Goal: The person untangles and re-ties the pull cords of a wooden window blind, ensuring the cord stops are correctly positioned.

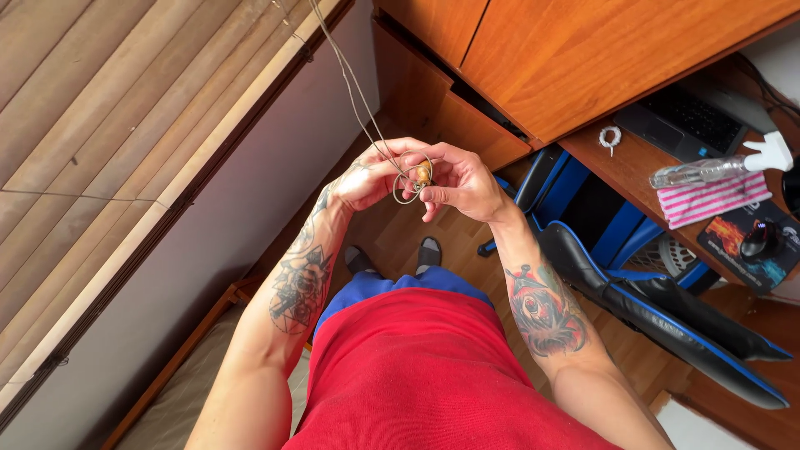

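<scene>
Both my hands meet in the middle of the view, above my feet. A thin grey blind cord (pixel 350 83) hangs down from the wooden slat blind (pixel 100 108) at the upper left and ends in small loops (pixel 410 177) between my fingers. My left hand (pixel 367 179) pinches the cord where it reaches the loops. My right hand (pixel 462 183) holds the small wooden cord knob (pixel 423 174) and the looped cord at its fingertips. Both forearms carry tattoos.
A black and blue chair (pixel 667 308) stands at the right. Behind it is a wooden desk (pixel 633 158) with a laptop (pixel 687 121), a spray bottle (pixel 717 169), a striped cloth (pixel 708 200) and a mouse (pixel 758 240) on a mat. Wooden cabinets (pixel 567 58) are above. A bed edge (pixel 200 367) lies lower left.
</scene>
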